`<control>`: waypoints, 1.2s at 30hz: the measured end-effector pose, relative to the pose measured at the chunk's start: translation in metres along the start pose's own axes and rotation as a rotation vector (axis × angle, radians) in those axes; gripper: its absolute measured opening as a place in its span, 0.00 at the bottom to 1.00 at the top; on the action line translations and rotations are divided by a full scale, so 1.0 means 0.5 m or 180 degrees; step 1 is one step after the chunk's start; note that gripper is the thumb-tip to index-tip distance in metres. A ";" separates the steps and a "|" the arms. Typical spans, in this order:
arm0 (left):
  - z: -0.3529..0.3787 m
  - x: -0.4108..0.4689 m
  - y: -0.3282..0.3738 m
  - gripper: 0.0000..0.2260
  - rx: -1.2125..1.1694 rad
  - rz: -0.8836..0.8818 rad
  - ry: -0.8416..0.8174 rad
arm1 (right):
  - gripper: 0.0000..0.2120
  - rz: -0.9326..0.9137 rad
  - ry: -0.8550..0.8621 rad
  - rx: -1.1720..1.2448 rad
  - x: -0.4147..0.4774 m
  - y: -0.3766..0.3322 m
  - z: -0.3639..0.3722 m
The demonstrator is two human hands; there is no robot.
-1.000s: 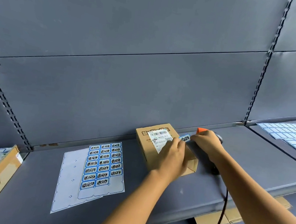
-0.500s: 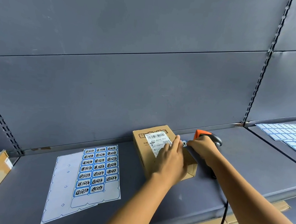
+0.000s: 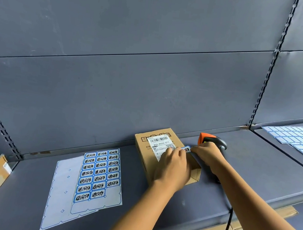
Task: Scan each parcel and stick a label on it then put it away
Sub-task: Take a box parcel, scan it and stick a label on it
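Fingers (image 3: 170,153) of the left hand (image 3: 173,170) lie close together and fairly flat on top of the parcel (image 3: 146,143), their tips on its white shipping label (image 3: 159,144). They press the parcel down rather than grip it. To the left of the parcel a label sheet (image 3: 98,173) lies flat on the shelf (image 3: 265,168), partly used.

The parcel is a small brown cardboard box, lying flat on the shelf near the back wall. At its right edge a blue label (image 3: 186,149) is pinched by the right hand (image 3: 208,156) between thumb and forefinger, its free end over the parcel's top. Just right of the parcel, behind that hand, the orange-and-black head of the scanner (image 3: 212,139) shows. Whether the rest of the hand also grips the scanner's handle cannot be told.

The parcel looks light and stiff, with square edges and dry card that should not slip. A flap at the near right end seems to stand open, so that end is probably weaker. For putting it away, the long sides look like the safest place to hold, thumb on one and fingers on the other, or a flat hand underneath.

The blue label is thin, limp and sticky on one face, and likely to curl or fold onto itself. It is best held by one end, laid on bare card beside the shipping label, then smoothed flat from that end.
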State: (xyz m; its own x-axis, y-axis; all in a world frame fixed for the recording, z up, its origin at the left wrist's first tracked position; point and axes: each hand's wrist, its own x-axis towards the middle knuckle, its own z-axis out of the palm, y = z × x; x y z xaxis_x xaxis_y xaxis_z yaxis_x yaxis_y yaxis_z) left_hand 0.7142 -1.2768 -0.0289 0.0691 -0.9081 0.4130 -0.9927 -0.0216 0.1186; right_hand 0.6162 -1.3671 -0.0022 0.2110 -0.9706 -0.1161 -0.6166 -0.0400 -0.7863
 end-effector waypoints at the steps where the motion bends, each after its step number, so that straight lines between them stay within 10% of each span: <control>1: 0.001 0.000 0.000 0.07 -0.0102 -0.0082 0.0017 | 0.09 0.0002 0.0017 0.0001 -0.002 0.000 0.000; 8: -0.018 0.008 -0.013 0.13 -0.0417 -0.1233 0.0177 | 0.08 -0.0020 0.0131 0.0323 0.000 0.014 0.012; 18: 0.000 0.017 -0.011 0.23 0.0120 -0.0203 -0.0916 | 0.10 0.0138 -0.0159 0.0760 -0.008 0.047 0.023; 36: -0.007 0.004 -0.004 0.24 -0.0017 -0.0322 -0.0863 | 0.06 -0.0017 -0.0615 0.0946 -0.050 0.059 0.037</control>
State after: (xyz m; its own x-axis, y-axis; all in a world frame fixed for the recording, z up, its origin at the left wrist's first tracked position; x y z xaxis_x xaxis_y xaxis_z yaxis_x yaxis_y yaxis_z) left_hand 0.7166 -1.2772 -0.0250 0.1380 -0.9801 0.1424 -0.9815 -0.1161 0.1519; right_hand 0.6069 -1.3396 -0.0338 0.3707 -0.9065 -0.2020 -0.3735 0.0536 -0.9261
